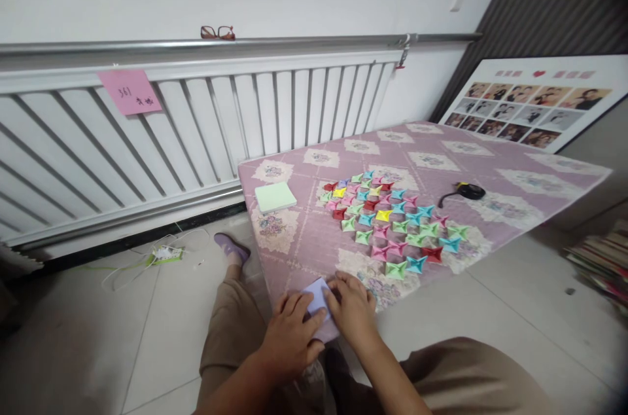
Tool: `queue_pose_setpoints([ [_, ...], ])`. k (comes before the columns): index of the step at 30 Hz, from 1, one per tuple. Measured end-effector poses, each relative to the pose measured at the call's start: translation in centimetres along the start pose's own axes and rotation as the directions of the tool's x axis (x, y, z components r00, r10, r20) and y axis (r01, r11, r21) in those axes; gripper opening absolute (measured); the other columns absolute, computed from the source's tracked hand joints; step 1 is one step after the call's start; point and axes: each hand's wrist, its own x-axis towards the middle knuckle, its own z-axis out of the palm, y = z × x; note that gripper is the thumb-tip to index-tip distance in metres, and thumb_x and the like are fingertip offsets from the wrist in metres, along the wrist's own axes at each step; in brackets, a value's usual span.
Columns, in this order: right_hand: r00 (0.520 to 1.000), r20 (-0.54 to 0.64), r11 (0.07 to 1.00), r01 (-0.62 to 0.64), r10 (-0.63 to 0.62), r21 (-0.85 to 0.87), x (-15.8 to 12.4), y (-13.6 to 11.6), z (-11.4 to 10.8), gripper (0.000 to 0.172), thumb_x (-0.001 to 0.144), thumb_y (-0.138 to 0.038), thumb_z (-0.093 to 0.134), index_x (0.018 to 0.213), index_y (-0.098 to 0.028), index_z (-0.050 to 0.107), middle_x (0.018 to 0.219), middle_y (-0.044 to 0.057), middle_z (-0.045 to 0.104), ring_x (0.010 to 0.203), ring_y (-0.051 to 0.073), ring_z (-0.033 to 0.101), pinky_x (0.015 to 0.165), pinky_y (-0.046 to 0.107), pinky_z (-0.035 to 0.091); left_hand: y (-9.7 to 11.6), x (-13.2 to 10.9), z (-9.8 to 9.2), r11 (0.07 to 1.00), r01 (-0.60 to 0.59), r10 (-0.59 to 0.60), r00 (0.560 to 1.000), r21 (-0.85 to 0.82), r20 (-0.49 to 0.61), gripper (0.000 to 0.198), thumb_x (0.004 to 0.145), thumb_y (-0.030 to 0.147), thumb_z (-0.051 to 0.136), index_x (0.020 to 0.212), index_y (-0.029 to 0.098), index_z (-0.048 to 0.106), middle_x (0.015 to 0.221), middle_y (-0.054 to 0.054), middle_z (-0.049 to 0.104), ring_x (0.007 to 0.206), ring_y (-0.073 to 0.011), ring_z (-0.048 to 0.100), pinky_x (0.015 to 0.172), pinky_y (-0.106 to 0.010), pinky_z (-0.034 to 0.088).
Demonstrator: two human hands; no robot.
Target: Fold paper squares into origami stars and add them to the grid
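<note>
A small lavender sheet of paper lies at the near corner of the table, partly covered by my fingers. My left hand holds its left side, with the thumb resting on the sheet. From the right, my right hand presses on the edge with curled fingers. Whether the sheet is folded underneath, I cannot tell. Beyond my hands stand several rows of small folded paper pieces in green, blue, pink, red and yellow. To the left sits a stack of pale green paper squares.
A patterned purple tablecloth covers the table. A black tape measure lies on the right. Along the wall runs a white radiator, with glasses on the pipe above. A power strip with cables is on the floor.
</note>
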Motion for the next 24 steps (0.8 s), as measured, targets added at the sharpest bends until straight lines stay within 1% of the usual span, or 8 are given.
queue_pose_setpoints([
  [4,0.999,0.008,0.999,-0.054,0.054,0.009,0.4,-0.2,0.1,0.014,0.081,-0.033,0.054,0.081,-0.026,0.067,0.114,0.005,0.063,0.106,0.027,0.054,0.09,0.052,0.033,0.0,0.0,-0.1,1.0,0.0,0.0,1.0,0.002,-0.009,0.053,0.085,0.051,0.055,0.134,0.034,0.045,0.14,-0.005,0.04,0.125,-0.0278,0.034,0.107,-0.049,0.022],
  [8,0.998,-0.016,0.998,-0.058,0.059,0.034,0.6,-0.5,-0.1,0.012,0.078,-0.029,0.054,0.074,-0.024,0.065,0.106,0.006,0.066,0.1,0.027,0.055,0.088,0.05,0.032,0.1,-0.1,-0.2,1.0,0.003,-0.003,1.0,-0.007,-0.007,0.053,0.085,0.051,0.055,0.134,0.034,0.045,0.139,-0.006,0.041,0.124,-0.0279,0.034,0.106,-0.049,0.021],
  [11,0.999,-0.014,0.999,-0.031,0.032,0.039,0.4,-0.8,-0.6,0.014,0.079,-0.029,0.052,0.071,-0.023,0.062,0.093,0.004,0.067,0.095,0.026,0.057,0.086,0.046,0.032,0.2,0.0,-0.4,1.0,0.004,-0.004,1.0,-0.008,-0.002,0.053,0.084,0.051,0.056,0.134,0.033,0.046,0.138,-0.006,0.041,0.123,-0.028,0.035,0.106,-0.049,0.021],
  [14,0.999,-0.018,0.996,0.031,-0.03,0.086,0.2,-0.9,-1.2,0.016,0.08,-0.031,0.05,0.07,-0.023,0.06,0.082,0.002,0.065,0.086,0.022,0.058,0.079,0.038,0.035,0.2,0.1,-0.5,1.0,0.005,-0.005,1.0,-0.016,-0.001,0.054,0.084,0.052,0.055,0.134,0.033,0.046,0.138,-0.007,0.041,0.123,-0.0282,0.035,0.106,-0.049,0.022],
  [17,0.996,-0.018,0.985,0.086,-0.084,0.146,0.1,-0.9,-1.4,0.017,0.081,-0.03,0.049,0.069,-0.023,0.058,0.076,0.002,0.064,0.08,0.02,0.06,0.073,0.032,0.037,0.1,0.1,-0.4,1.0,-0.001,0.0,1.0,-0.019,-0.01,0.054,0.085,0.052,0.054,0.134,0.033,0.045,0.139,-0.007,0.041,0.123,-0.0285,0.035,0.106,-0.05,0.023],
  [20,0.993,0.007,0.977,0.114,-0.117,0.177,0.3,-0.6,-1.3,0.016,0.08,-0.028,0.049,0.068,-0.023,0.057,0.072,0.001,0.064,0.075,0.018,0.061,0.07,0.029,0.04,0.1,0.1,-0.3,1.0,-0.004,0.003,1.0,-0.014,-0.013,0.054,0.085,0.052,0.053,0.134,0.032,0.045,0.139,-0.007,0.04,0.124,-0.0284,0.035,0.106,-0.05,0.023],
  [22,0.991,0.027,0.974,0.122,-0.129,0.193,0.6,-0.4,-1.2,0.014,0.08,-0.028,0.049,0.071,-0.023,0.058,0.068,-0.001,0.064,0.069,0.016,0.061,0.066,0.027,0.041,0.1,0.1,-0.2,1.0,-0.004,0.004,1.0,-0.011,-0.017,0.054,0.085,0.053,0.053,0.134,0.032,0.045,0.139,-0.007,0.04,0.124,-0.0283,0.034,0.106,-0.05,0.022],
  [24,0.989,0.048,0.973,0.125,-0.137,0.195,0.8,-0.2,-1.1,0.012,0.079,-0.027,0.05,0.082,-0.022,0.06,0.066,-0.003,0.064,0.063,0.015,0.06,0.063,0.026,0.042,0.1,0.0,-0.2,1.0,-0.009,0.009,1.0,-0.005,-0.022,0.053,0.085,0.053,0.052,0.134,0.032,0.046,0.139,-0.007,0.04,0.124,-0.0282,0.034,0.106,-0.05,0.022],
])
